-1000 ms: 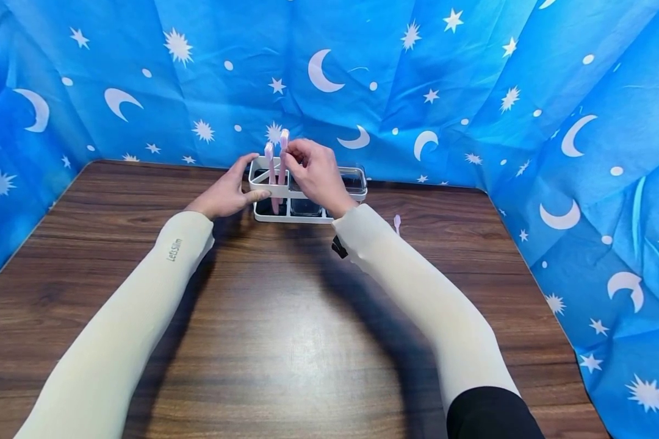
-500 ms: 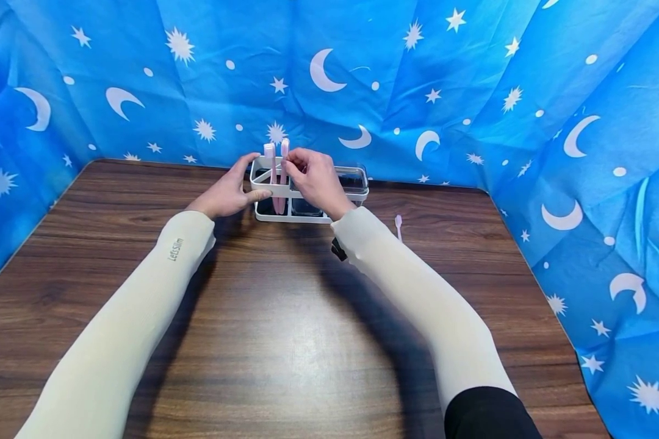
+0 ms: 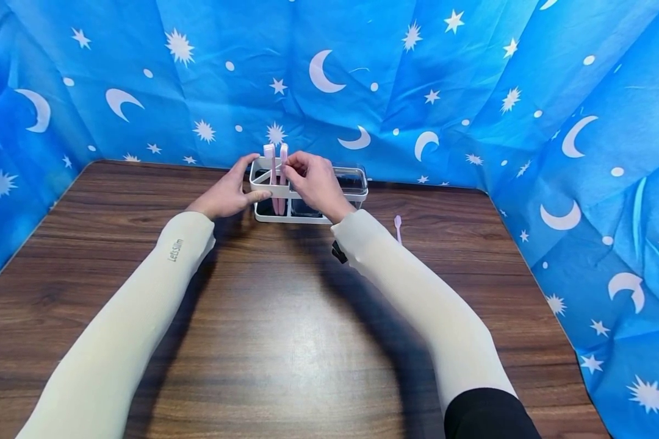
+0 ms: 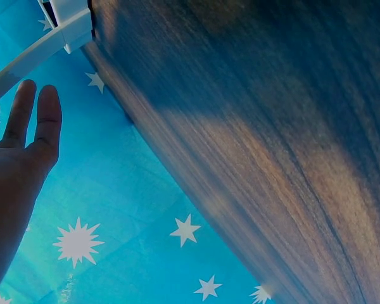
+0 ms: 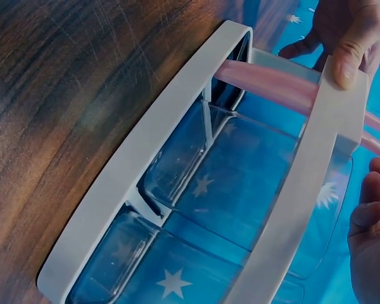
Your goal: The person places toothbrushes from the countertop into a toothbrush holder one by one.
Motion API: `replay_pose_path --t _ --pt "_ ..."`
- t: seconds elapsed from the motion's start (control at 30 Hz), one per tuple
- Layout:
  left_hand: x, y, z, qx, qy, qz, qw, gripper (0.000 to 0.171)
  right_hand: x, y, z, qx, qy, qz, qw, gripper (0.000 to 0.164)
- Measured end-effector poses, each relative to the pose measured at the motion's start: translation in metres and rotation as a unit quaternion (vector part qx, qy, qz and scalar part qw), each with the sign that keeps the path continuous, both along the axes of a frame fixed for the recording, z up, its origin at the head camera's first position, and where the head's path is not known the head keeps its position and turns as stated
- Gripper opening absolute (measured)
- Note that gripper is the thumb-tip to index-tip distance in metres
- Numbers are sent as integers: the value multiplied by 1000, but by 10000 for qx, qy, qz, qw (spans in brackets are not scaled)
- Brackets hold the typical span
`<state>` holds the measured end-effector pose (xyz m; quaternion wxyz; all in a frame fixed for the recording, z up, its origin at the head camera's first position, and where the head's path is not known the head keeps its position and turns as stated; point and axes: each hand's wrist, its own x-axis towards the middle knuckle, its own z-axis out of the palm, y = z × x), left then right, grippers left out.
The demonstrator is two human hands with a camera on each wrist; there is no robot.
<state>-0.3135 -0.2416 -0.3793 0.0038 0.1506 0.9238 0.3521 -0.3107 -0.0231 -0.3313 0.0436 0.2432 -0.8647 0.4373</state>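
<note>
A white two-tier toothbrush holder [image 3: 277, 189] stands at the back of the table. My left hand [image 3: 225, 189] grips its left end, thumb on the front of the upper rail and fingers behind. Two pink toothbrushes stand heads up in its left section: a left toothbrush [image 3: 270, 153] and a right toothbrush [image 3: 283, 152]. With thumb and forefinger, my right hand [image 3: 320, 182] pinches the right toothbrush below its head. In the right wrist view, the pink handles [image 5: 272, 84] run down through the upper rail [image 5: 304, 171], and the left thumb [image 5: 347, 63] presses on that rail.
Clear cups [image 5: 234, 183] sit in the holder's other sections. Another light pink toothbrush [image 3: 398, 223] lies on the wooden table [image 3: 285, 317], partly behind my right sleeve. A blue curtain [image 3: 208, 73] with moons and stars hangs along the table's back and sides.
The right toothbrush has gone lower into the holder, my right hand moving down with it. The left toothbrush's head has turned and shifted slightly left. My left hand stays on the holder.
</note>
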Motion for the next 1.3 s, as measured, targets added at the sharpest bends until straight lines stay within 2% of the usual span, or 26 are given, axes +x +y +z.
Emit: replay_pose_path --t 0.17,0.4,0.57,0.8,1.0,1.17,1.3 --pt "0 0 0 20 -5 -5 10000 90 2 4 -1 -21 -3 62 10000 16" --pt "2 1 0 12 -44 18 10000 89 3 14 -2 246 110 96 9996 22" --pt "3 2 2 -6 -147 47 9999 89 1 27 -4 301 205 -17 9993 26" --pt "4 3 4 -152 -124 47 9998 91 -3 43 -5 397 494 -342 9974 22" --pt "6 4 5 -145 -190 25 9997 91 -6 57 -7 384 553 -477 9966 20" --pt "5 4 3 -113 -191 15 9998 92 -8 73 -7 327 732 -570 9952 19" --pt "3 2 2 -116 -178 63 9998 93 -8 86 -8 364 709 -649 9947 21"
